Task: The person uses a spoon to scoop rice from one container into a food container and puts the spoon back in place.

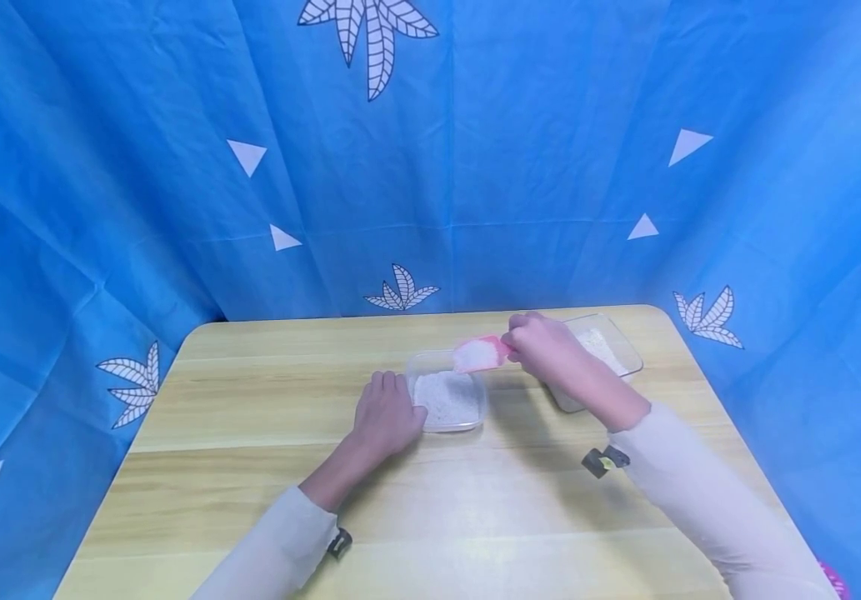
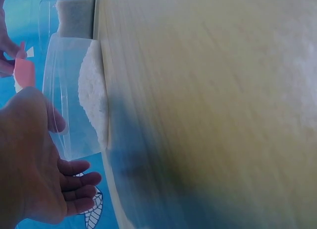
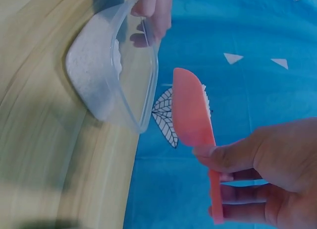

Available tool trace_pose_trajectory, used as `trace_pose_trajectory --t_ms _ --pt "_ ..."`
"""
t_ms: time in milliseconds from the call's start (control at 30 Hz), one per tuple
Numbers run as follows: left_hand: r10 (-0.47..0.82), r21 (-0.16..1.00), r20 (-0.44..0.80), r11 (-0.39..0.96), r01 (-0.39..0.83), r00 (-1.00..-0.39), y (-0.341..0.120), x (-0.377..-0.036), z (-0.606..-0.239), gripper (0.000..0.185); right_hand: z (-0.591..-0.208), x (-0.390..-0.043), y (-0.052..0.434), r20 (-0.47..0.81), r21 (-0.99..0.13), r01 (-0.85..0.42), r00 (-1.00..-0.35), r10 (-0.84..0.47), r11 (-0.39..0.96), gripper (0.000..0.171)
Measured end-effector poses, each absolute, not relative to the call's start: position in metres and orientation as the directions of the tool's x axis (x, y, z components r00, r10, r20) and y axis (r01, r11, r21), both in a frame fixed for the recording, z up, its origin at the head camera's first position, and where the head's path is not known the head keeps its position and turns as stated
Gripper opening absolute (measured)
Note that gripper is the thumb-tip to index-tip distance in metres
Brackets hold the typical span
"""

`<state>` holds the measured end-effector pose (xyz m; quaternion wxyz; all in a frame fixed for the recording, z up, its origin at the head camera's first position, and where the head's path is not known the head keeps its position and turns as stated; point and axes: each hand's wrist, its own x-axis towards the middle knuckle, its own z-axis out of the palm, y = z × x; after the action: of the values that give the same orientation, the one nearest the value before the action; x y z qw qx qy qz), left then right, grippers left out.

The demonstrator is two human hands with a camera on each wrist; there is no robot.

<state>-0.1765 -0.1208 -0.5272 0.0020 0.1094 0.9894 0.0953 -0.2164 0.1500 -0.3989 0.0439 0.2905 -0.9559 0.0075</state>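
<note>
My right hand (image 1: pixel 546 348) holds a pink scoop (image 3: pixel 190 110) by its handle, fingers wrapped around it. White granular powder fills the scoop's bowl, which is raised over the back right of a clear plastic container (image 1: pixel 486 402). Inside that container lies a bed of the same-looking white powder (image 1: pixel 445 398). At its left side, my left hand (image 1: pixel 388 412) grips the container's corner, with the thumb at the near wall and the fingers along the left wall.
A second clear container (image 1: pixel 628 354), also with white powder, stands at the back right of the wooden table (image 1: pixel 265 467), partly hidden behind my right hand and forearm. A blue patterned curtain (image 1: pixel 520 167) hangs behind the table and along both sides.
</note>
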Motion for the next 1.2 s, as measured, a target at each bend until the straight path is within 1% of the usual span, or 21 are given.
trace_pose_trajectory --t_ms 67,233,433,600,767,900,1200 --pt "0.215 0.192 0.016 0.958 0.214 -0.976 -0.121 -0.176 -0.527 0.038 -0.399 -0.217 0.147 0.081 0.032 -0.56 -0.824 -0.561 0.828 0.012" --pt "0.216 0.19 0.017 0.958 0.215 -0.976 -0.121 -0.178 -0.528 0.038 -0.399 -0.218 0.141 0.072 0.07 -0.562 -0.821 -0.566 0.824 0.029" --pt "0.218 0.185 0.017 0.958 0.217 -0.976 -0.121 -0.179 -0.53 0.04 -0.398 -0.216 0.136 0.098 0.094 -0.564 -0.815 -0.572 0.82 0.029" --pt "0.213 0.197 0.021 0.957 0.213 -0.977 -0.121 -0.178 -0.53 0.039 -0.398 -0.213 0.133 0.135 0.158 -0.582 -0.788 -0.601 0.798 0.027" --pt "0.207 0.202 0.013 0.958 0.205 -0.978 -0.122 -0.178 -0.53 0.04 -0.398 -0.209 0.13 0.175 0.219 -0.587 -0.762 -0.623 0.78 0.021" --pt "0.206 0.197 0.011 0.959 0.204 -0.979 -0.121 -0.177 -0.528 0.041 -0.398 -0.208 0.127 0.225 0.296 -0.594 -0.718 -0.658 0.748 0.018" --pt "0.221 0.183 0.019 0.958 0.22 -0.975 -0.122 -0.177 -0.527 0.041 -0.401 -0.207 0.125 0.336 0.443 -0.603 -0.574 -0.747 0.663 0.02"
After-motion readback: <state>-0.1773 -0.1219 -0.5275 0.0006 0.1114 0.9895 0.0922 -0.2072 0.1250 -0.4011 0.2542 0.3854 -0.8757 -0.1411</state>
